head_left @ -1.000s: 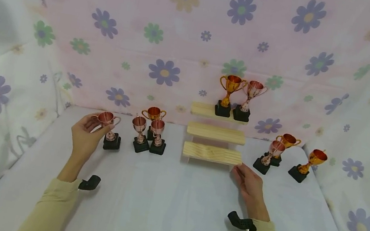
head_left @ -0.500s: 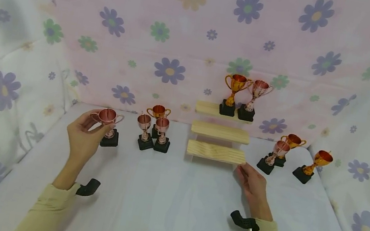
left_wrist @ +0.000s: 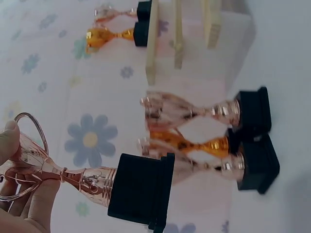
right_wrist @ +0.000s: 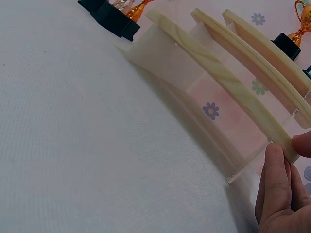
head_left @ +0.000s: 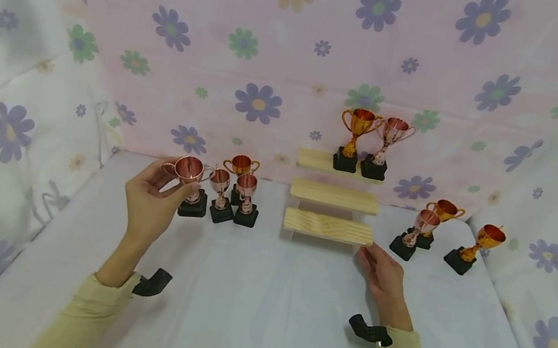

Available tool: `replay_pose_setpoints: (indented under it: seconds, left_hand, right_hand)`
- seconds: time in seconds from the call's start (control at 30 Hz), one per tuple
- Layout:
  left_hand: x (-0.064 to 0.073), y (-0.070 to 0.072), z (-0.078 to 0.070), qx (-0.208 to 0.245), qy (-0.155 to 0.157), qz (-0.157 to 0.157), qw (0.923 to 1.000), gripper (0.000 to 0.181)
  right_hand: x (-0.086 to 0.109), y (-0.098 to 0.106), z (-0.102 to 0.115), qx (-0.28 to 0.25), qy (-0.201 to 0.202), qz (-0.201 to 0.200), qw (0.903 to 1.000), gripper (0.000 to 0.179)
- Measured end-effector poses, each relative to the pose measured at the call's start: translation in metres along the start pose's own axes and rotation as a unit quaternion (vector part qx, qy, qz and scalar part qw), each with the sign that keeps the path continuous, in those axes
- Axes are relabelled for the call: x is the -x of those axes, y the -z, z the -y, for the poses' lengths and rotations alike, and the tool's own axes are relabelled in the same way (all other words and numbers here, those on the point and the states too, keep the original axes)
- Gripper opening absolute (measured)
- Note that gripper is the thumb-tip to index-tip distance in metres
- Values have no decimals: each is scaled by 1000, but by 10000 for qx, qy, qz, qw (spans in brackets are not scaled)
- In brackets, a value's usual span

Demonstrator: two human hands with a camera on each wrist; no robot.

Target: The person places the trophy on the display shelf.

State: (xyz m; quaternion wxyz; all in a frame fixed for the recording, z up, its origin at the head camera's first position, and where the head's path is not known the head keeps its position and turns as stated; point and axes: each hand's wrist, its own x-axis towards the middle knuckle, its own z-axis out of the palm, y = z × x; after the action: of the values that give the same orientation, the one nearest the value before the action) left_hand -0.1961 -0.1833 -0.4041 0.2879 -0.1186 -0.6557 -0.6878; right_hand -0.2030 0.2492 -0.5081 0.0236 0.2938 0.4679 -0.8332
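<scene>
Shiny rose-gold trophy cup with a black square base [head_left: 190, 170] held well left of the pale wooden three-step rack [head_left: 328, 227]

The person's left hand [head_left: 149, 204] pinches the cup between thumb and fingers, high on the bowl and clear of the base. The trophy's long axis runs close to upright, base down, leaning slightly; the base looks lifted off the white cloth-covered surface [head_left: 256, 312]. From this hand, the rack lies to the right. Standing between them, just beside the held trophy, is a close group: two rose-gold trophies on black bases [head_left: 247, 185] and a glossy gold trophy with two handles [head_left: 241, 164] behind them. As I judge it, this group is what any rightward path must clear, over or in front.

The right hand [head_left: 382, 280] is nearer the rack, pinching the right end of its lowest board, thumb above and fingers beneath. It probably steadies the rack.
</scene>
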Motion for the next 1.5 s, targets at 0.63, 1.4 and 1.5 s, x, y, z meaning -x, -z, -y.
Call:
replay_pose_setpoints:
  seconds: [0.63,1.4,1.5]
  left_hand:
    - [7,-110,-4,659,-219,912,9934,46]
    - [-78,-198,34,792,41,1074,9910,44]
    - [-81,-203,42,770,64,1051,9915,44]
  right_hand:
    - [0,1,1,-7,14,-10,10000,42]
    - [-1,1,1,98,86,90,9999,33]
    - [0,1,2,119,98,104,9998,36]
